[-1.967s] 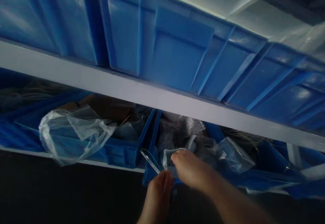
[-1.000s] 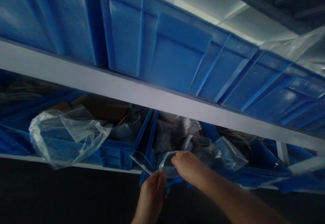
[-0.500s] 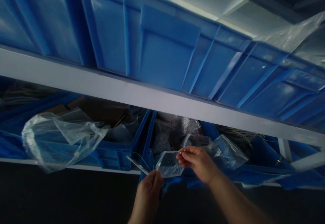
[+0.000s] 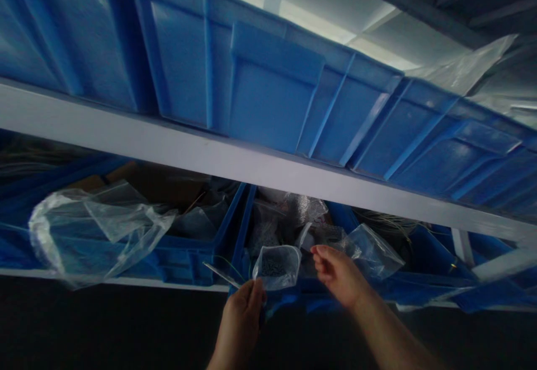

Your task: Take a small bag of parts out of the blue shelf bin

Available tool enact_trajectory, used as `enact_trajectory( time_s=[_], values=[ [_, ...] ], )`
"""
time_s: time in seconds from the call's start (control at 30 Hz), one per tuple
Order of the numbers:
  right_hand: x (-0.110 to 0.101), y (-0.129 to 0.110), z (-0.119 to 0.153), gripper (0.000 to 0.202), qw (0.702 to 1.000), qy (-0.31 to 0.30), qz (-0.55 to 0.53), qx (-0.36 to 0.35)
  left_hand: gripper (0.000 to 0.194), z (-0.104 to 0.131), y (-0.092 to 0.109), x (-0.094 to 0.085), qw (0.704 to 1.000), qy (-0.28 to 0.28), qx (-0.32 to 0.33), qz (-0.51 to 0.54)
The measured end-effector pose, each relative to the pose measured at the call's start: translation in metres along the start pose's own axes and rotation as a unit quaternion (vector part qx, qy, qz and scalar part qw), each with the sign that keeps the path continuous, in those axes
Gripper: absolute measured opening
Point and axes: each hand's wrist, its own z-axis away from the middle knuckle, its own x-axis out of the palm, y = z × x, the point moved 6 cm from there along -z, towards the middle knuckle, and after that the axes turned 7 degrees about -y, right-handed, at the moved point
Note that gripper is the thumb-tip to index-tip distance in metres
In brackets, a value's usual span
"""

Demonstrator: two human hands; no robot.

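Note:
My left hand [image 4: 241,317] is raised to the lower shelf and pinches the bottom of a small clear plastic bag [image 4: 277,266] with dark small parts inside. The same hand also holds a thin pale strip [image 4: 220,274] that sticks out to the left. My right hand [image 4: 338,275] hovers just right of the bag's mouth, a small gap away, fingers loosely curled and holding nothing. Both hands are in front of a blue bin [image 4: 244,230] packed with more clear bags [image 4: 371,249].
A white shelf beam [image 4: 176,151] crosses above the hands, with large blue crates [image 4: 268,95] on it. A big crumpled clear bag [image 4: 96,235] hangs over the left blue bin [image 4: 184,255]. More blue bins [image 4: 428,280] stand on the right. Dark space lies below the shelf.
My right hand has let go of the small bag's top edge and moved slightly right. My left hand keeps hold of the bag, now raised a little. The view has tilted up.

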Motion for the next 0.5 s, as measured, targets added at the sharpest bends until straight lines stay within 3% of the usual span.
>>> enact_trajectory(
  time_s=[0.07, 0.13, 0.17, 0.23, 0.3, 0.37, 0.5],
  values=[
    [0.009, 0.0, 0.008, 0.041, 0.978, -0.014, 0.207, -0.008, 0.046, -0.004, 0.003, 0.0, 1.0, 0.001, 0.007, -0.022],
    [0.022, 0.0, 0.013, 0.054, 0.922, -0.003, 0.384, -0.056, 0.047, -0.008, 0.008, 0.002, 1.0, -0.006, 0.011, -0.028],
    [0.028, 0.0, 0.014, 0.052, 0.892, 0.016, 0.443, -0.088, 0.047, -0.009, 0.011, 0.004, 1.0, -0.014, 0.01, -0.024],
    [0.039, -0.001, 0.012, 0.027, 0.842, 0.064, 0.514, -0.152, 0.049, -0.011, 0.017, 0.006, 0.999, -0.03, 0.004, -0.009],
    [0.045, -0.002, 0.007, 0.015, 0.811, 0.09, 0.546, -0.193, 0.052, -0.011, 0.023, 0.004, 0.999, -0.034, -0.001, 0.004],
    [0.045, -0.005, 0.001, 0.021, 0.803, 0.092, 0.551, -0.209, 0.053, -0.009, 0.027, -0.004, 0.999, -0.029, -0.009, 0.021],
    [0.03, -0.011, -0.002, 0.021, 0.831, 0.065, 0.509, -0.217, 0.049, -0.004, 0.042, -0.032, 0.997, 0.003, -0.004, 0.073]
  ],
)
